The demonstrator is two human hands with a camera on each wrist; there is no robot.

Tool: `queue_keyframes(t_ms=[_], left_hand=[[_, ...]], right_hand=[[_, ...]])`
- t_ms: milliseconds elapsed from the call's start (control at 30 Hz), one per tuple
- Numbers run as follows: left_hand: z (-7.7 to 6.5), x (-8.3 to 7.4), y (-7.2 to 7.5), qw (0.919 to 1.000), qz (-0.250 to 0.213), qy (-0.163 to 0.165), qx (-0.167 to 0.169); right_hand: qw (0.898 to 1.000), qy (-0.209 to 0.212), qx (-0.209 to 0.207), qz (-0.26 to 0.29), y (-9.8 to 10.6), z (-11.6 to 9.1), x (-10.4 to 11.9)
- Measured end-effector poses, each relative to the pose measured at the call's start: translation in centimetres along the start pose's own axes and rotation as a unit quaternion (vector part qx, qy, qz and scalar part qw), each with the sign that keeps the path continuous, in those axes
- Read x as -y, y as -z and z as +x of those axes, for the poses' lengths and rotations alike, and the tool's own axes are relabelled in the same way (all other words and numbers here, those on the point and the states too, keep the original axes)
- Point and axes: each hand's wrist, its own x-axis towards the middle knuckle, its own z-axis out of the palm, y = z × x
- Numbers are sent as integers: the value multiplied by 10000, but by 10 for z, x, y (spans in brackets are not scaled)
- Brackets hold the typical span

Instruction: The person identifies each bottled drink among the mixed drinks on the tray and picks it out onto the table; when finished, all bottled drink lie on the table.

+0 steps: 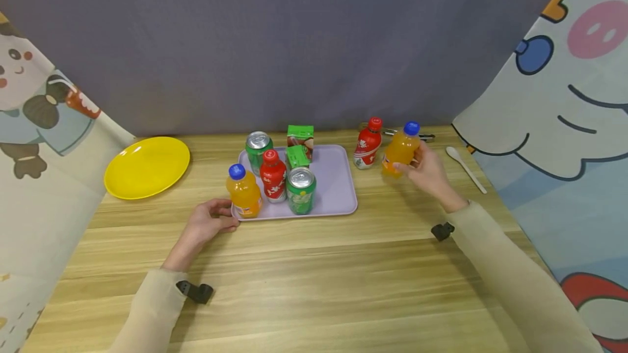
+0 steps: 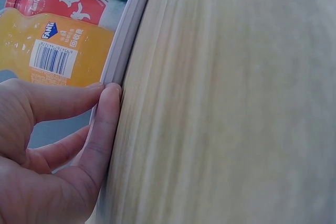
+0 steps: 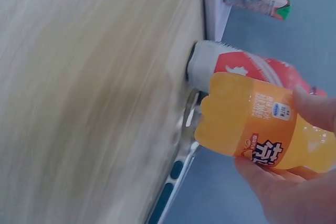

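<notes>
My left hand [image 1: 208,219] pinches the front left corner of a lilac tray [image 1: 338,187]; in the left wrist view its thumb meets a finger at the rim. Right by those fingers, an orange Fanta bottle [image 1: 245,199] stands on the tray. Beside it are a red bottle [image 1: 273,180], two green cans [image 1: 301,195] and two small green drink cartons [image 1: 299,138]. My right hand [image 1: 429,170] grips a second orange soda bottle [image 1: 399,151] with a blue cap, slightly tilted. In the right wrist view this bottle [image 3: 236,116] overlaps another red bottle [image 3: 215,66], which stands right of the tray.
A yellow plate [image 1: 147,169] lies at the back left. Behind the held bottle is a metal utensil [image 1: 426,137], partly hidden. A white spoon [image 1: 466,169] lies at the right. A dark grey curtain [image 1: 304,42] closes off the table's back edge.
</notes>
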Motion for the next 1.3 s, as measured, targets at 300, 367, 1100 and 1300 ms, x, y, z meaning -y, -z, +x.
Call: queue_keyframes(t_ms=[300,367,1100,1300], left_hand=[[0,-1,-1,10000,57,26,-22],[0,-1,-1,10000,76,34,-18],[0,-1,-3,10000,18,38,-34],[0,-2,-2,10000,27,61,-46]], right_hand=[[9997,-148,-198,50,-1,15,-16],[9996,-166,-239,40,-2,19,-19],[9965,-472,-417,557,-12,36,-43],[9966,-504,-375,536,-11,39,-47]])
